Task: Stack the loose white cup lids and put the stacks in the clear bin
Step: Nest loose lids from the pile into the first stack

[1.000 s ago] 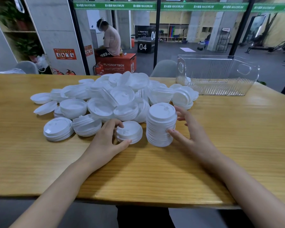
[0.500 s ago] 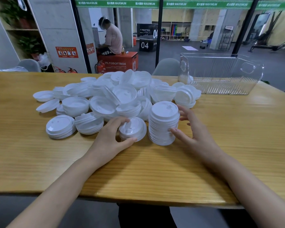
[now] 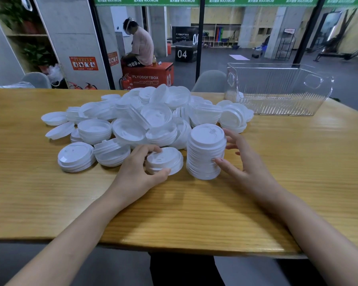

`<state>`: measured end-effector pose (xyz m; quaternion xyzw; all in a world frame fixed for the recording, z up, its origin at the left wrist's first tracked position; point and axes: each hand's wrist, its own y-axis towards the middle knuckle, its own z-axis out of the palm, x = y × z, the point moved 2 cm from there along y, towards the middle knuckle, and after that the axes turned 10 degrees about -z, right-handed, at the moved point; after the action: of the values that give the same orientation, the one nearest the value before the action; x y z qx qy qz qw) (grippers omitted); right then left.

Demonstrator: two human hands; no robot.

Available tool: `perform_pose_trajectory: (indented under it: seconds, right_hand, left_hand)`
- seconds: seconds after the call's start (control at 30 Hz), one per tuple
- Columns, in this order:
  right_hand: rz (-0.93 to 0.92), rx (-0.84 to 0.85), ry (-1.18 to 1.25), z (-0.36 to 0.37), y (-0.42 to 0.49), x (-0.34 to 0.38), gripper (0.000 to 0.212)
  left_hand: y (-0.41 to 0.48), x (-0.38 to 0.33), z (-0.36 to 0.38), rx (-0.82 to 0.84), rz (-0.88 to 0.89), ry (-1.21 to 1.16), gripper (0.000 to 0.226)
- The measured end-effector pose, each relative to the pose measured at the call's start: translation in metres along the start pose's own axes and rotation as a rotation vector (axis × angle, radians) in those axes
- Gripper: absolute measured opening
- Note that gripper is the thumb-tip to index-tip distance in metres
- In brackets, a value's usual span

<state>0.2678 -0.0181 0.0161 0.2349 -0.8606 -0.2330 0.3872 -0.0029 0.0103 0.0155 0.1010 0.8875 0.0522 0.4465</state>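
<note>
White plastic cup lids sit in a loose heap (image 3: 145,118) on the light wooden table (image 3: 194,213), mid-left, many tipped or upside down. At its near edge stands one tall stack (image 3: 206,149) of white domed lids, upright, flat tops up. Just beside that, on its left, is a short stack (image 3: 165,159) of the same lids (a few deep, count not readable).

Left hand (image 3: 135,172) grips the short stack: thumb on the near rim, fingers curled over the far side of the top. Right hand (image 3: 248,168) is wide, fingers spread and relaxed. Its thumb tip touches the tall stack's lower side; the other fingers stand just off the upper right.

Another low stack (image 3: 75,156) of white lids lies at the heap's near-left corner, apart from both hands.

Clear ribbed plastic bin (image 3: 277,89) with cut-out handles stands at the table's far right, well apart from both hands, just behind the heap's right end. One white shape shows at its left wall; inside or behind, can't tell.
</note>
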Motion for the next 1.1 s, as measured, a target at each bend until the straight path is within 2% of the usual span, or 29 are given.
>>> perform_pose_trajectory:
  seconds: [0.17, 0.37, 0.43, 0.6, 0.7, 0.83, 0.97, 1.1]
  right_hand:
    - [0.0, 0.007, -0.001, 0.0, 0.0, 0.0, 0.074]
    - [-0.004, 0.012, -0.011, -0.001, -0.001, 0.001, 0.071]
    - [-0.049, -0.049, -0.038, -0.004, 0.0, 0.005, 0.063]
    - [-0.278, -0.367, -0.284, -0.018, 0.001, 0.043, 0.033]
    - [-0.3, -0.325, -0.277, -0.01, 0.004, 0.071, 0.021]
    - [-0.187, -0.285, -0.15, -0.018, 0.026, 0.091, 0.01]
    - [0.133, -0.198, 0.44, -0.034, 0.054, 0.092, 0.015]
    - [0.31, -0.11, 0.556, -0.04, 0.066, 0.075, 0.023]
  left_hand:
    - [0.001, 0.0, 0.0, -0.013, -0.021, -0.018, 0.059]
    - [-0.002, -0.003, -0.003, 0.02, -0.054, -0.116, 0.047]
    - [-0.002, -0.003, -0.004, 0.012, -0.058, -0.182, 0.053]
    - [-0.007, -0.018, -0.007, -0.004, -0.044, -0.396, 0.058]
    - [-0.009, -0.035, -0.011, 0.021, -0.009, -0.549, 0.055]
    - [-0.004, -0.059, -0.018, 0.06, 0.096, -0.571, 0.056]
    - [0.009, -0.076, -0.019, 0.081, 0.202, -0.506, 0.064]
    - [0.022, -0.085, -0.011, 0.094, 0.259, -0.399, 0.063]
